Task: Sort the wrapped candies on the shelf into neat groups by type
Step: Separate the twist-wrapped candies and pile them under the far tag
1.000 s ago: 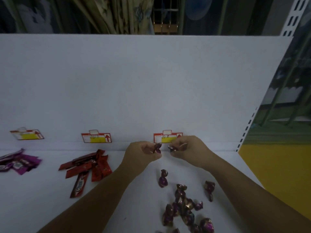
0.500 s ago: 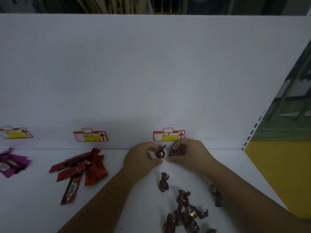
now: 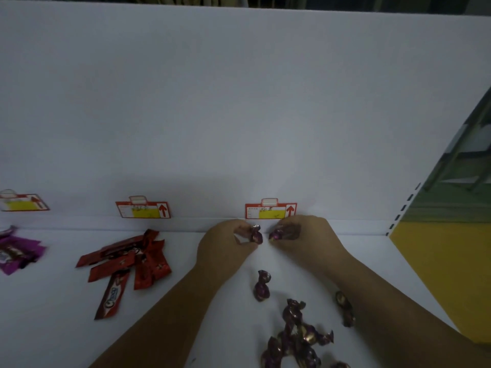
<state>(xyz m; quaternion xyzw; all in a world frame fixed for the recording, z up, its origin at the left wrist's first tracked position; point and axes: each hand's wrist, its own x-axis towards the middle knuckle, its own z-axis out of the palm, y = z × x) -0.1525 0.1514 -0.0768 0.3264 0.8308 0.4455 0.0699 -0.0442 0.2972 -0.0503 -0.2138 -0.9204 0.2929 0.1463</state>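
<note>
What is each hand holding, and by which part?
The left hand pinches a purple twist-wrapped candy by its body; the right hand pinches a second candy; by which part cannot be told.

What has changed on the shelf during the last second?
Almost nothing. The left hand and the right hand each keep pinching one twisted candy by the right price tag; nothing was let go. The loose candies, red sachets and purple packets lie as before.

On the shelf [image 3: 53,328] we have three along the back: left tag [image 3: 22,204], middle tag [image 3: 143,209], right tag [image 3: 269,211]. Flat packets [image 3: 18,252] lie before the left tag, stick packs [image 3: 127,261] before the middle. Left hand [image 3: 225,245] and right hand [image 3: 305,240] meet just before the right tag, pinching left candy [image 3: 256,235] and right candy [image 3: 276,235]. Lone candy [image 3: 261,286] sits nearer us, candy heap [image 3: 295,338] nearest.
</note>
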